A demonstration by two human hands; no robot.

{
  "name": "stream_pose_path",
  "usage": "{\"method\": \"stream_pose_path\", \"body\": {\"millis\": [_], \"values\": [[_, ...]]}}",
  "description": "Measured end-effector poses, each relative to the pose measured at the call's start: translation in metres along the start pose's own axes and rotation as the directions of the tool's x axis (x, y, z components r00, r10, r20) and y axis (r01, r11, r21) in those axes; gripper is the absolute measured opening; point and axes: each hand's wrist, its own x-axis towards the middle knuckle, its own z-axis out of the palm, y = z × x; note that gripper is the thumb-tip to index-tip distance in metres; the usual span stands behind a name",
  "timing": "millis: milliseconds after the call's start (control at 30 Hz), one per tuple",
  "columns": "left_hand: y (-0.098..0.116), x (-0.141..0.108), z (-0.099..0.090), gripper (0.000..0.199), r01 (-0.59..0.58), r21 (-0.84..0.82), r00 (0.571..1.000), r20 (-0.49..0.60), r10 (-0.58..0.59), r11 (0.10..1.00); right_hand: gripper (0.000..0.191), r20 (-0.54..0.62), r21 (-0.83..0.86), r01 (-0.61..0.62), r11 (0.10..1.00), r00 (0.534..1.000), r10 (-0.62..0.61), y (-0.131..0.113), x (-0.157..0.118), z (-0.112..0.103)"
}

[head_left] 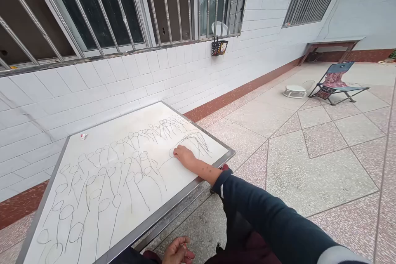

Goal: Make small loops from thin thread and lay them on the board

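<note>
My right hand (pixel 185 156) rests on the white tabletop (pixel 136 111) near its right end, fingers bent together at a faint drawn line. Whatever it pinches is hidden by the fingers. Dark drawn ovals with long trailing lines (pixel 103 204) cover much of the surface, and a patch of curved strokes (pixel 198 140) lies just beyond my hand. My left hand (pixel 178 251) hangs low by my lap, below the table's near edge. Its fingers are loosely curled and apart, with nothing seen in them.
A small white and red item (pixel 83 136) lies at the table's far left corner. Behind stands a white tiled wall (pixel 176 66) with barred windows and a hanging black basket (pixel 219 47). To the right are a folding chair (pixel 338 84) and a low white stool (pixel 294 90).
</note>
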Motion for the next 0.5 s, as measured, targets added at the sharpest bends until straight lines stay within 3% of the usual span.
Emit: {"method": "stream_pose_path", "body": {"millis": [233, 500], "values": [[0.006, -0.007, 0.005, 0.055, -0.063, 0.034, 0.998, -0.012, 0.064, 0.997, 0.014, -0.07, 0.029, 0.037, 0.999, 0.997, -0.035, 0.0, -0.029, -0.004], [0.008, -0.021, 0.014, 0.049, -0.097, 0.074, 0.995, -0.012, 0.098, 0.993, 0.013, -0.153, 0.264, 0.028, 0.964, 0.988, 0.013, -0.025, -0.051, -0.005]]}}
